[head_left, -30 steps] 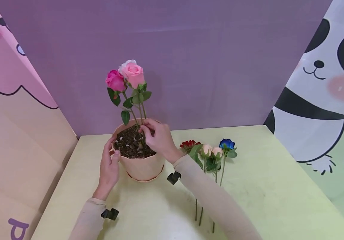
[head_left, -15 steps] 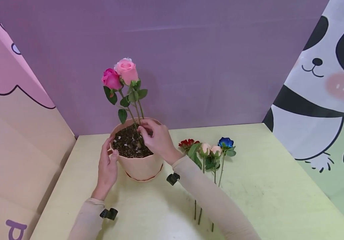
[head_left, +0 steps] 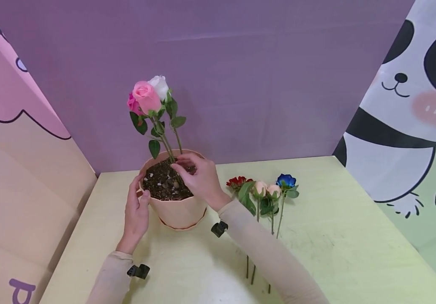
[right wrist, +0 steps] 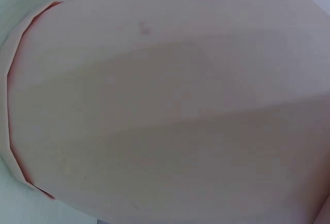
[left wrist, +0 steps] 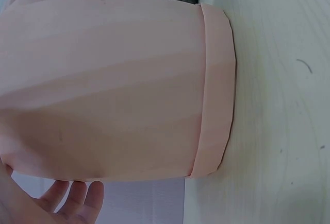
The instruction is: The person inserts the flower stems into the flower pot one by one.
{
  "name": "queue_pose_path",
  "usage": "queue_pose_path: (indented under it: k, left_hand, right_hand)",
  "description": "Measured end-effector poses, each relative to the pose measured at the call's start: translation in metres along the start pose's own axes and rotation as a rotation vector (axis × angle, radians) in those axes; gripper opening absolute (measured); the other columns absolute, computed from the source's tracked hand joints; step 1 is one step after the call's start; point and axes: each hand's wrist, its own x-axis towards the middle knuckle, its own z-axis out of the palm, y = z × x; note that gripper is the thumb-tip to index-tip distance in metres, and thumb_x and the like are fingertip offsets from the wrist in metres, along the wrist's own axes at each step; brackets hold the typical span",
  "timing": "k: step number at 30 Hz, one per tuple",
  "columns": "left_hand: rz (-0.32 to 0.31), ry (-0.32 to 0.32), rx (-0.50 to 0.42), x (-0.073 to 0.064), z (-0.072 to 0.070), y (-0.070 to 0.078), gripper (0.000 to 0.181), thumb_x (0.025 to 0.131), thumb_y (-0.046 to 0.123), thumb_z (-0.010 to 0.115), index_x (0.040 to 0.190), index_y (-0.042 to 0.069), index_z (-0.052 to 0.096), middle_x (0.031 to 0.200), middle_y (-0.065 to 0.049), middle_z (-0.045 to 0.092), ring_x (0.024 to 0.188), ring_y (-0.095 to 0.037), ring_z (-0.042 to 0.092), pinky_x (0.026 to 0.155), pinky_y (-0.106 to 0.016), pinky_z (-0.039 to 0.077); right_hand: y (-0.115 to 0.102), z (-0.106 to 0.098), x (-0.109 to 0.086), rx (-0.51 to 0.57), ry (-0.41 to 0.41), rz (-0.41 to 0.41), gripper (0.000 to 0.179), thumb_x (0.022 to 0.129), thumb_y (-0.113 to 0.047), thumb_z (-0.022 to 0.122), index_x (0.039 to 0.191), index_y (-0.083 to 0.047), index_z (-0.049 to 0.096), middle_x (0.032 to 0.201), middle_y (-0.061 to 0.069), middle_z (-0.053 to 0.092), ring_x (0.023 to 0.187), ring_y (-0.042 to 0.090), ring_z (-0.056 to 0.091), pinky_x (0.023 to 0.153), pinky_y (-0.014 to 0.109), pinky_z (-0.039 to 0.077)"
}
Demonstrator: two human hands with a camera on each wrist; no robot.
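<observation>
A peach flowerpot (head_left: 178, 213) filled with dark soil (head_left: 161, 181) stands on a matching saucer. Its left side is held by my left hand (head_left: 136, 215), thumb near the front rim and fingers along the wall. Over the soil, my right hand (head_left: 203, 179) pinches the lower stem of a light pink rose (head_left: 146, 96) between thumb and forefinger. That rose leans left, partly covering a magenta rose (head_left: 132, 104). Behind it a white rose (head_left: 160, 87) rises from the pot. The pot wall (left wrist: 103, 80) fills much of the left wrist view; the right wrist view likewise shows mostly pot (right wrist: 165, 105).
Right of the pot, several artificial flowers lie on the pale table (head_left: 336, 236): a red flower (head_left: 238, 182), peach roses (head_left: 261, 189) and a blue flower (head_left: 286, 181). My right forearm crosses over their stems. A purple backdrop (head_left: 260, 84) stands behind the table.
The light pink rose's head has swung left and down, now in front of the magenta one, and the white rose shows more. My right fingers shifted slightly left; my left hand stays on the flowerpot.
</observation>
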Motion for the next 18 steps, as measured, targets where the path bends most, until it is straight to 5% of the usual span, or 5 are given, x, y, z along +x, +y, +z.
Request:
queue_pose_path:
  k: [18]
  left_hand:
    - [-0.003, 0.003, -0.009, 0.0012, 0.0014, -0.0001, 0.055, 0.113, 0.026, 0.039, 0.166, 0.013, 0.032, 0.172, -0.012, 0.035, 0.141, -0.041, 0.043, 0.111, -0.058, 0.037]
  right_hand:
    - [0.0015, -0.0083, -0.0008, 0.163, 0.055, 0.062, 0.026, 0.096, -0.018, 0.080, 0.119, -0.006, 0.078, 0.109, 0.008, 0.083, 0.097, 0.022, 0.078, 0.076, 0.033, 0.063]
